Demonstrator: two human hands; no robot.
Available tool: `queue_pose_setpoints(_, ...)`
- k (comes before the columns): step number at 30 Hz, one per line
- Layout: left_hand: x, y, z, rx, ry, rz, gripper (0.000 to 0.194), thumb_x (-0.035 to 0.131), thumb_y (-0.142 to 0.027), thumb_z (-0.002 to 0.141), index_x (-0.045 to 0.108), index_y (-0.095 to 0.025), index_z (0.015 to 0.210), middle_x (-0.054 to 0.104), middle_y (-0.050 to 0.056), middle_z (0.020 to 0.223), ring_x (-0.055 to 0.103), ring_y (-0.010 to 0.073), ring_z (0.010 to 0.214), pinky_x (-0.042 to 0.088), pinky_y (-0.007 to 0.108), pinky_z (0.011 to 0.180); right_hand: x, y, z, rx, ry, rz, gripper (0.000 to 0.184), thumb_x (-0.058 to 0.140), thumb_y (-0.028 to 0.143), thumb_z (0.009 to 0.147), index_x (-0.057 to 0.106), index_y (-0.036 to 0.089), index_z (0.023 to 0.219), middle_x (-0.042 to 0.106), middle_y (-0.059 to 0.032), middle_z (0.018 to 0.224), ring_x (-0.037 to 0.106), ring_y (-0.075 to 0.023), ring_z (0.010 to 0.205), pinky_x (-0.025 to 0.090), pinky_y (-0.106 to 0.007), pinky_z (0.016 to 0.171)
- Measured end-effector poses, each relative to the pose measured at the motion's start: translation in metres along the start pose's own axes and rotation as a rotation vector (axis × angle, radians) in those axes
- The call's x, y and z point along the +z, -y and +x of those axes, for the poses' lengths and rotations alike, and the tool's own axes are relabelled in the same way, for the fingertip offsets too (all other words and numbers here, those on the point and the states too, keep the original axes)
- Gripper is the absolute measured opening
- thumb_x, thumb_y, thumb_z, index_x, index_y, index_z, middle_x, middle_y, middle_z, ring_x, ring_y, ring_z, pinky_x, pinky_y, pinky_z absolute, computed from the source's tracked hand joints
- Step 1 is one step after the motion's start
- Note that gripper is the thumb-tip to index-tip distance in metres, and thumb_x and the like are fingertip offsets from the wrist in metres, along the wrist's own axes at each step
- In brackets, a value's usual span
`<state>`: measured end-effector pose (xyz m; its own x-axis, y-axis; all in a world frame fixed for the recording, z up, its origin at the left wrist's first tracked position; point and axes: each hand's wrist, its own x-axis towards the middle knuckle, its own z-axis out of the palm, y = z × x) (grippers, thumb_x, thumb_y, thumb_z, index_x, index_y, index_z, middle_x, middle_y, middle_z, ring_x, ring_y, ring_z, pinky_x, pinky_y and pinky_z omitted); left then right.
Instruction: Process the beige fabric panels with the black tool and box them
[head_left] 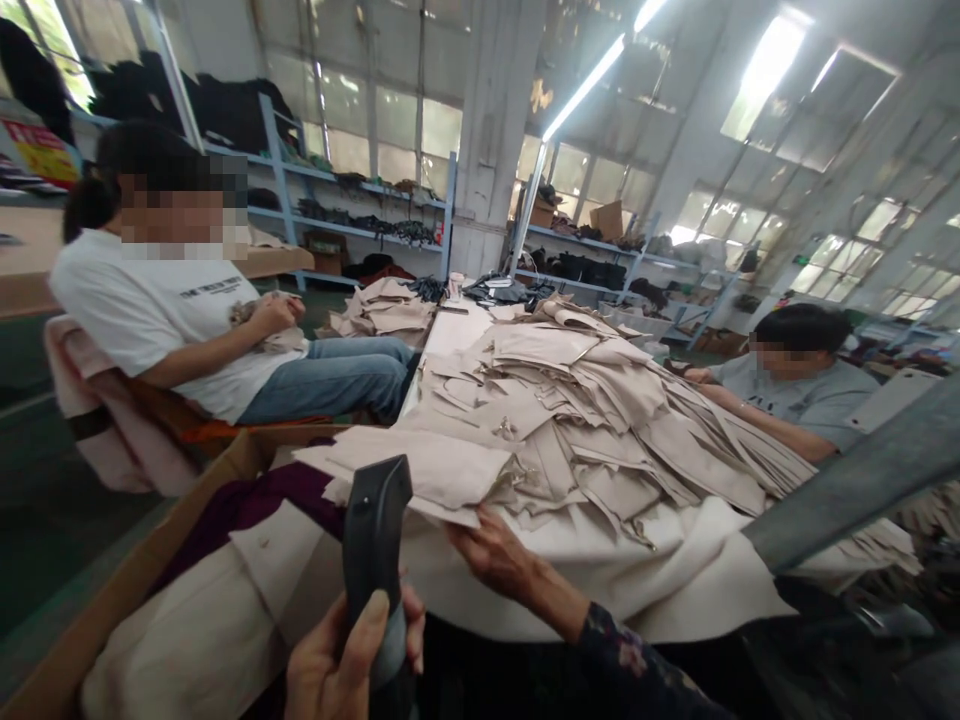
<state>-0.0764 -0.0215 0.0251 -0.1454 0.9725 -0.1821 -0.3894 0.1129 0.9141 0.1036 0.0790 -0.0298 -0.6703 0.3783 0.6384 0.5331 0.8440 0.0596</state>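
My left hand point(349, 650) is closed around the grip of a black handheld tool point(375, 525) with a curved, flat-ended head. It stands upright in front of the fabric, and I cannot make out its exact kind. With the fingers of my right hand point(499, 560), in a dark floral sleeve, I pinch the near edge of some flat beige fabric pieces point(435, 465). Those pieces jut out over the left front corner of the table. Behind them lies a large pile of similar beige pieces point(615, 400), some with small metal fittings.
At left, a cardboard box point(202, 490) holds purple and beige cloth. One person point(202, 340) sits at left handling small beige pieces; another point(795, 390) works behind the pile at right. A grey metal post point(862, 480) slants across the right side. Loaded blue shelves point(360, 190) stand behind.
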Motion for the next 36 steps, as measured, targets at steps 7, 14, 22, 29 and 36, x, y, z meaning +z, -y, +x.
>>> queue_pose_setpoints(7, 0.006, 0.01, 0.003, -0.043, -0.008, 0.03, 0.038, 0.066, -0.051, 0.07, 0.064, -0.014, 0.077, 0.063, 0.003, 0.055, 0.054, 0.0134, 0.044, 0.043, 0.022, 0.044, 0.0, -0.003, 0.021, 0.504, -0.4, 0.102, 0.012, 0.046, 0.014, 0.088, 0.057, 0.018, 0.084, 0.062, -0.0057, 0.071, 0.061, -0.0184, 0.067, 0.051, -0.03, 0.066)
queue_pose_setpoints(14, 0.01, 0.017, 0.003, -0.055, 0.061, 0.066, 0.04, 0.063, -0.055, 0.071, 0.062, -0.015, 0.071, 0.057, 0.0, 0.046, 0.05, 0.0122, 0.039, 0.041, 0.021, 0.041, -0.029, -0.026, 0.058, 0.867, -0.412, 0.361, 0.02, 0.051, 0.021, 0.086, 0.056, 0.014, 0.104, 0.054, 0.0053, 0.052, 0.052, -0.0124, 0.046, 0.044, -0.022, 0.053)
queue_pose_setpoints(22, 0.023, 0.024, 0.003, -0.062, 0.174, 0.063, 0.04, 0.061, -0.054, 0.074, 0.06, -0.015, 0.067, 0.055, 0.0, 0.046, 0.048, 0.0115, 0.039, 0.04, 0.022, 0.041, -0.052, -0.037, 0.071, 0.931, -0.208, 0.661, 0.035, 0.051, 0.028, 0.083, 0.048, 0.019, 0.05, 0.045, 0.0056, 0.036, 0.042, -0.0084, 0.034, 0.032, -0.019, 0.04)
queue_pose_setpoints(29, 0.035, 0.015, 0.008, -0.008, 0.172, 0.074, 0.04, 0.06, -0.053, 0.075, 0.059, -0.015, 0.065, 0.053, 0.0, 0.044, 0.046, 0.0098, 0.038, 0.036, 0.02, 0.04, -0.048, -0.029, 0.055, 0.986, -0.205, 0.782, 0.034, 0.051, 0.032, 0.085, 0.053, 0.019, 0.054, 0.047, 0.0049, 0.037, 0.043, -0.0098, 0.034, 0.031, -0.02, 0.038)
queue_pose_setpoints(36, 0.019, 0.007, 0.011, 0.034, -0.006, 0.097, 0.037, 0.058, -0.052, 0.077, 0.059, -0.016, 0.072, 0.056, 0.0, 0.048, 0.049, 0.0109, 0.041, 0.036, 0.019, 0.04, -0.023, 0.004, 0.035, 1.033, -0.28, 0.858, 0.036, 0.061, 0.036, 0.083, 0.058, 0.017, 0.052, 0.062, -0.0015, 0.051, 0.057, -0.0128, 0.051, 0.044, -0.023, 0.058)
